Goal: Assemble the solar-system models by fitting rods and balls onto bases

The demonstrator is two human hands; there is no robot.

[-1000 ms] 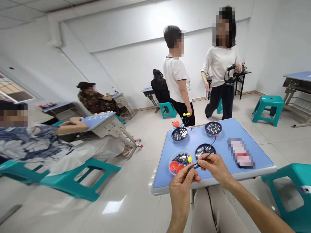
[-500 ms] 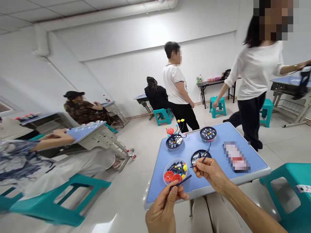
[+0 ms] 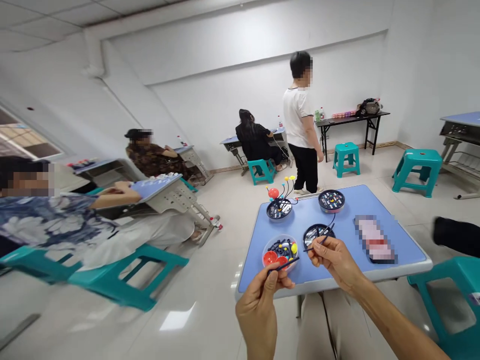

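Near the front edge of the blue table, my left hand point(image 3: 260, 300) pinches a short dark rod point(image 3: 289, 264) that points up and to the right. My right hand point(image 3: 333, 257) is closed on a thin dark curved rod point(image 3: 333, 220); the two rods are apart. Just behind my right hand lies a round black printed base point(image 3: 313, 233), partly covered by it. Beyond my left hand stands a clear round tub point(image 3: 265, 243) with red half shells, yellow balls and dark rods. Its near side is hidden by my fingers.
At the table's back left stands a model with a red ball point(image 3: 273, 193) and thin stems; another black round base point(image 3: 331, 200) is at back right. A phone point(image 3: 376, 242) lies on the right. Teal stools point(image 3: 465, 280) and a standing person point(image 3: 300, 115) are around.
The view has swung left, so things appear shifted right. The person walking at the right has left the view except for a dark leg. Both hands keep their rods.
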